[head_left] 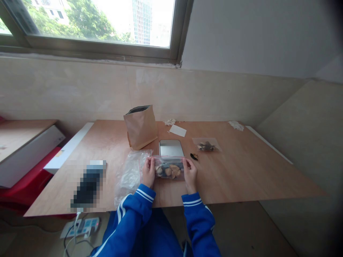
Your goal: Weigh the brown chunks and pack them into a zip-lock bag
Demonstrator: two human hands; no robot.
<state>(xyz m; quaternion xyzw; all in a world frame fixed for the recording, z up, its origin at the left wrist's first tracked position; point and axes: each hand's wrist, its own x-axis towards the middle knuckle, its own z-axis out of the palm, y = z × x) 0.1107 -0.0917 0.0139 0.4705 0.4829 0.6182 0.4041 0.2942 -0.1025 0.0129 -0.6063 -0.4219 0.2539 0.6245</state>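
A clear zip bag (169, 174) with brown and dark dried pieces in it is held up near the table's front edge. My left hand (148, 172) pinches its upper left corner. On the other side my right hand (190, 175) grips the upper right corner. Just behind the bag lies a small scale (170, 147) with a shiny flat top, its near edge hidden by the bag. Loose dark and tan pieces (194, 156) rest right of the scale. Farther right, a second clear bag (207, 145) with similar pieces lies flat.
An upright brown paper pouch (141, 128) stands behind crumpled clear plastic bags (130, 175). A white card (178, 130) and crumpled tissues (169, 122) lie at the back. A blurred-out dark device (89, 185) is at left, above a power strip (83, 227) below the table.
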